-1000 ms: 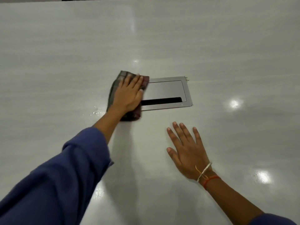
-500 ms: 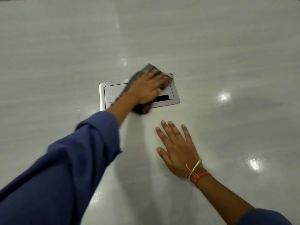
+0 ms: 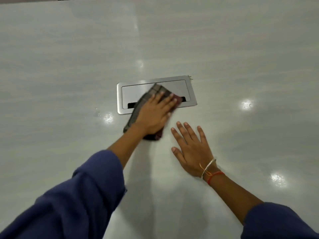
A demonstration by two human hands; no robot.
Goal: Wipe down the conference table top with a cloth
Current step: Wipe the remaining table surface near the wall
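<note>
Head view: worktop (image 3: 69, 66) is filling the frame, pale, glossy, rigid, likely slick under a damp wipe. Metal cable hatch (image 3: 188, 87) is sitting flush near the centre. Cloth (image 3: 136, 114), dark, checked, soft and light, is lying half over the hatch's near edge; best controlled by a flat palm rather than a pinch. Left hand (image 3: 154, 114) is pressing it flat, fingers spread. Right hand (image 3: 191, 149) is resting open on the worktop just right of the cloth, holding nothing.
</note>
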